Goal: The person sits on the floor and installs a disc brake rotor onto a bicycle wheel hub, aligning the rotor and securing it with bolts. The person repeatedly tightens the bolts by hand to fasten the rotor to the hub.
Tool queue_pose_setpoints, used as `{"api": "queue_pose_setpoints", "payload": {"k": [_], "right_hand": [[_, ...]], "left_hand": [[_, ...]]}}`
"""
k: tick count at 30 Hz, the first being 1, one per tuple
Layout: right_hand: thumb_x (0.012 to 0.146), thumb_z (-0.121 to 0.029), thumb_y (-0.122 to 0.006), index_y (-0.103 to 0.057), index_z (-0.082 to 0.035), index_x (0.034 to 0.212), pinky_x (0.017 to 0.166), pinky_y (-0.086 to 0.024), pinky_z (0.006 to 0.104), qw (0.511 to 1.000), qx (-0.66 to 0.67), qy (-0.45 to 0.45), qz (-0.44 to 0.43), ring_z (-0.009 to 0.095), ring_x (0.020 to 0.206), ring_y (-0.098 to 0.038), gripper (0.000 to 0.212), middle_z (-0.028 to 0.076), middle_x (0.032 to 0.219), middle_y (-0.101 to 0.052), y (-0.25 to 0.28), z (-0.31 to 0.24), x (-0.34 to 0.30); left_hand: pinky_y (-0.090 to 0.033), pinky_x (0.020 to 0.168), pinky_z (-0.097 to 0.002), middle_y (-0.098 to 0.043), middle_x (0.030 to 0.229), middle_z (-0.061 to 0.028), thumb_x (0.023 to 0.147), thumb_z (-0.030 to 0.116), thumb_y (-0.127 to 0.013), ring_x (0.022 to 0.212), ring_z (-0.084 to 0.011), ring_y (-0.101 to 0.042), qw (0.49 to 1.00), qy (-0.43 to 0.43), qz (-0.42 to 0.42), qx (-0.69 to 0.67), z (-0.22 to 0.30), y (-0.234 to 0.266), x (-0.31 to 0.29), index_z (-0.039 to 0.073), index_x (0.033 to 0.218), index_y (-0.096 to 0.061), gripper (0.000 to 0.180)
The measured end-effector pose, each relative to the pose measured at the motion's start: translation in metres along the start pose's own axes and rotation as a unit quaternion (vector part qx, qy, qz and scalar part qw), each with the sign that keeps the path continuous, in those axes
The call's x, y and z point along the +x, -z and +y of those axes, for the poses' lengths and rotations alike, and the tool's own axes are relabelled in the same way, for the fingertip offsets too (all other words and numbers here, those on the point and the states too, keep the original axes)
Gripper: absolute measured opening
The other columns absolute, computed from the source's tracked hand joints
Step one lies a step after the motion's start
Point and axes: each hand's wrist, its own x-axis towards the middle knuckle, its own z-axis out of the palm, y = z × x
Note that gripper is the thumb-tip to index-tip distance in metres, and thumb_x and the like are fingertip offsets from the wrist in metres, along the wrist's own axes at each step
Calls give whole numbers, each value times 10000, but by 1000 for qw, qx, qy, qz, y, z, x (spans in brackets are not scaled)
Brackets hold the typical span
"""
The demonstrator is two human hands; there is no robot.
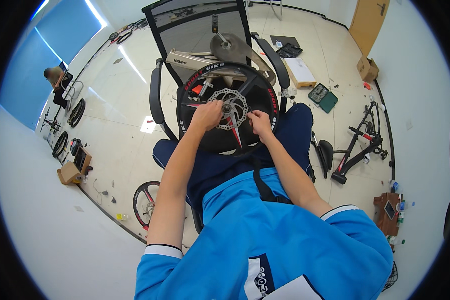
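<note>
- Black and red, the spoked wheel (236, 132) lies face-up before the person, its near rim over the trousers (297, 125) and its far side reaching over the chair (156, 95); seat and thighs probably share its weight, though the contact beneath is hidden.
- Taking the hub as the clock's centre, the steel brake disc (241, 100) surrounds it on the upper face. That side is likely turned upward so both hands can reach the disc without tilting the wheel.
- At twelve o'clock, a pale frame part (192, 59) with a crank lies across the chair, partly covered by the wheel; the armrests flanking it perhaps help stop things sliding off sideways.
- The left hand (208, 115) sits at nine o'clock, back upward, fingers curled over the disc close to the hub. Its thumb is mostly hidden, so whether it pinches or merely presses cannot be told; it may be steadying the disc.
- The right hand (260, 123) is near four o'clock, thumb and forefinger pressed together at the disc's outer edge; anything between them is too small to make out.
- The left forearm comes up from seven o'clock, nearly straight; the right forearm slants in from between four and five, so the hands meet the disc from opposite sides.
- An open green case (329, 103) lies on the floor towards three o'clock, apart from the hands.
</note>
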Motion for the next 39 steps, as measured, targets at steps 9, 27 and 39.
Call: {"api": "queue_pose_setpoints", "payload": {"k": [9, 27, 39], "right_hand": [[877, -192, -644, -670, -23, 817, 424, -337, 268, 1000, -11, 8, 1, 89, 473, -484, 180, 16, 594, -570, 0, -4, 0], [900, -187, -639, -673, -15, 855, 456, -326, 252, 997, -37, 58, 20, 71, 476, -460, 181, 6, 606, -569, -1, 10, 7], [875, -195, -656, -686, 24, 883, 566, -424, 276, 997, -59, 42, 24, 101, 573, -562, 222, 38, 634, -626, 2, 9, 6]], "left_hand": [[-510, 593, -433, -617, 712, -108, 944, 267, -551, 663, -308, -637, 984, 121, 126, 16, 15, -24, -5, 73, 806, -556, 238], [-523, 622, -419, -662, 766, -124, 909, 224, -553, 745, -301, -656, 995, 55, 48, 62, 20, -5, -6, 44, 972, -539, 191], [-529, 628, -442, -676, 773, -137, 898, 252, -549, 732, -318, -668, 997, 64, -7, 42, 13, -2, -3, 62, 974, -528, 206]]}}
